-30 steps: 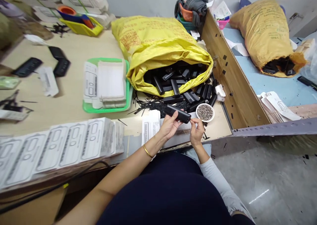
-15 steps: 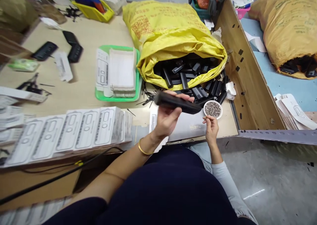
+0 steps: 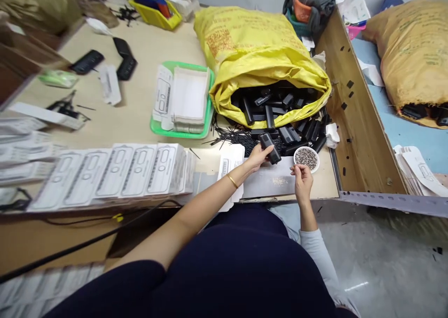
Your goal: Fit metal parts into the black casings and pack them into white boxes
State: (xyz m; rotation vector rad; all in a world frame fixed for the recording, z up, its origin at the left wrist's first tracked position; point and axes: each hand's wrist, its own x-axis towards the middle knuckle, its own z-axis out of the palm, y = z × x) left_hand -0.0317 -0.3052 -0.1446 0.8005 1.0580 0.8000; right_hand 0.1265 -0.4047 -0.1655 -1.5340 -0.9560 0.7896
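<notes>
The sack is bright yellow, printed in orange-red. Green is shown by the tray, white by the bowl, black by the held case. The white boxes are patterned with dark rounded outlines; the bracelet is gold.

2 hands, 1 bowl

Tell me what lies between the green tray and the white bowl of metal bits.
From tray to bowl: thin black strips, then the black case in the left hand, as the head view shows.
</notes>
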